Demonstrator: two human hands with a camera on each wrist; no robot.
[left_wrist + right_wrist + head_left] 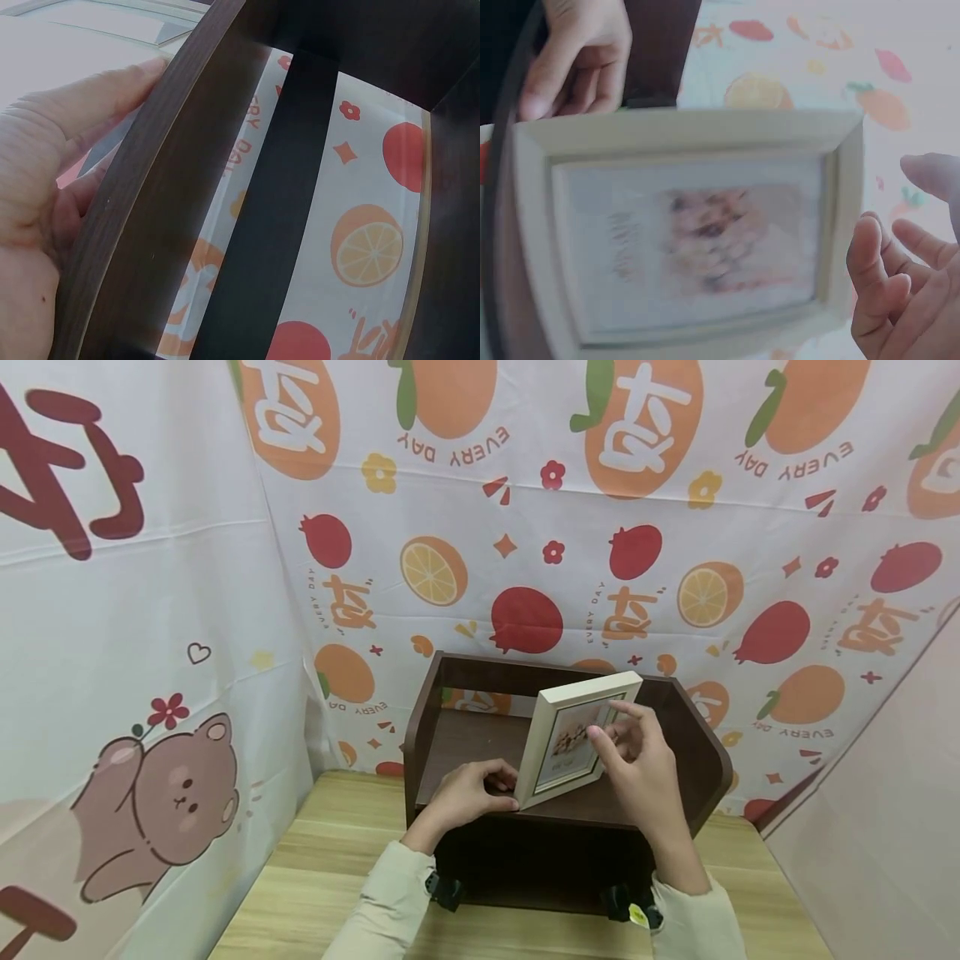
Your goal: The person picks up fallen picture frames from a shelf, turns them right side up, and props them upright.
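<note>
A cream picture frame (531,752) stands upright on the top board of a dark brown desk shelf (480,735), turned at an angle. It holds a pale picture with a reddish-brown motif; in the right wrist view the frame (705,131) is slightly blurred. My left hand (468,795) is at the frame's lower near corner, loosely bent, its thumb along the shelf's front edge. In the left wrist view the dark board hides part of those fingers. My right hand (645,768) hovers before the picture's right side; the right wrist view shows its loosely bent fingers (866,255) apart from the frame.
The shelf stands on a light wood-grain table (337,835), against a fruit-print cloth (480,527). Its raised side panels (708,764) flank the top board, and a dark compartment opens underneath. A white cloth with a bear print (180,793) hangs at the left.
</note>
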